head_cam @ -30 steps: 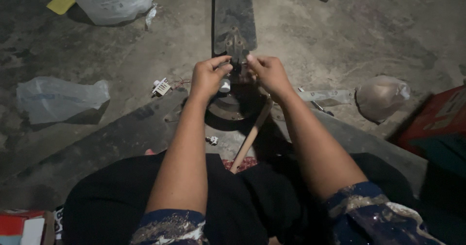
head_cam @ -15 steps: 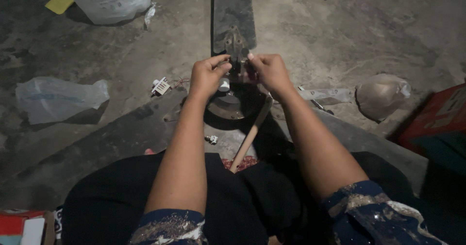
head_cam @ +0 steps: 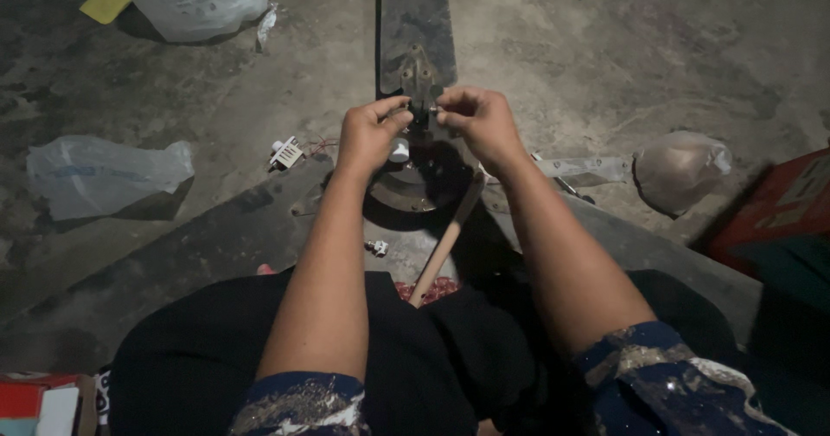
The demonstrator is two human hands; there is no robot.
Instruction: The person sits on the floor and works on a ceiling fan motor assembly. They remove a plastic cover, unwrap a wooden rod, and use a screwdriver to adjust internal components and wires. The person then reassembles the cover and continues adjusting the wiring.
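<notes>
Here the left hand [head_cam: 372,133] and right hand [head_cam: 475,120] pinch shut on the fan blade bracket [head_cam: 421,86]

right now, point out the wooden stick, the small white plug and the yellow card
wooden stick [head_cam: 446,244], head view, middle of the shaft
small white plug [head_cam: 286,153], head view, its white body
yellow card [head_cam: 105,0], head view, centre of its flat face

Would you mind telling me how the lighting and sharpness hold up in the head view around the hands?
Head view: dim, uneven light; the left hand and right hand are lit well enough, pinching at a dark metal bracket, but the small part between the fingertips is too dark to identify. Deep shadow swallows the lap and the hub below the hands. No glare; the clear plastic bag looks slightly soft.
</notes>
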